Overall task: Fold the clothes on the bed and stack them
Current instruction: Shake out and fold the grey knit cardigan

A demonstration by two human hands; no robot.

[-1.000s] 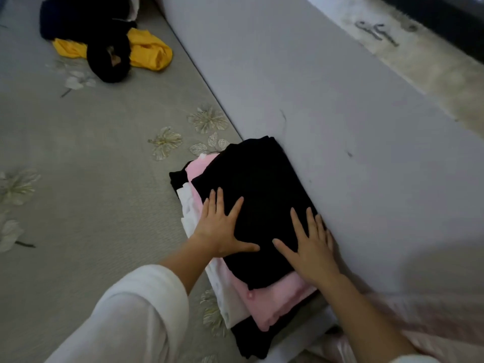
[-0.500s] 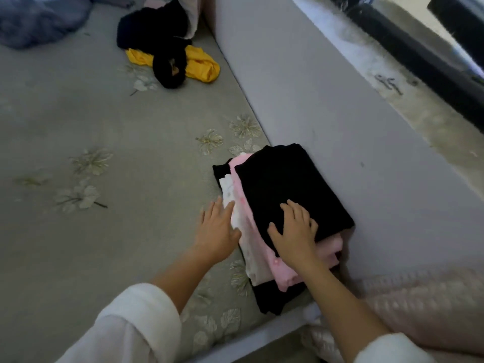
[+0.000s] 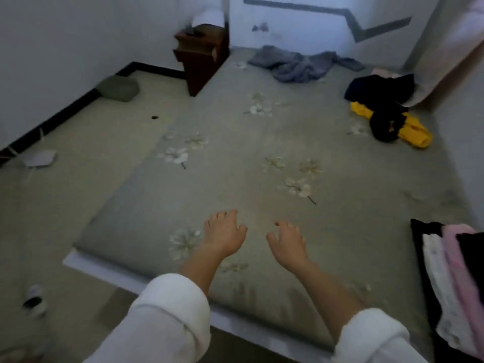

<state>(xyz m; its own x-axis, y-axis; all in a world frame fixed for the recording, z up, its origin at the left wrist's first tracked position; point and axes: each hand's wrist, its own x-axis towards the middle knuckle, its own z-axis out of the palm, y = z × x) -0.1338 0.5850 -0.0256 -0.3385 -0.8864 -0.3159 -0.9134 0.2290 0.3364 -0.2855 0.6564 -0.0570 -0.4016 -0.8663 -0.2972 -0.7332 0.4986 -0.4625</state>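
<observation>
The folded stack of black, pink and white clothes lies at the right edge of the view on the grey flowered bed. My left hand and my right hand hover over the near part of the bed, fingers loosely curled, holding nothing, well left of the stack. Loose black clothes lie on a yellow garment at the far right. A crumpled blue-grey garment lies at the bed's far end.
A dark wooden nightstand stands at the bed's far left corner. The floor to the left has a green cushion, a white paper and small items. A pale curtain hangs at the far right.
Both hands have left the stack and moved left over the bare bed. The view has swung left and up, so the stack now sits at the right edge.
</observation>
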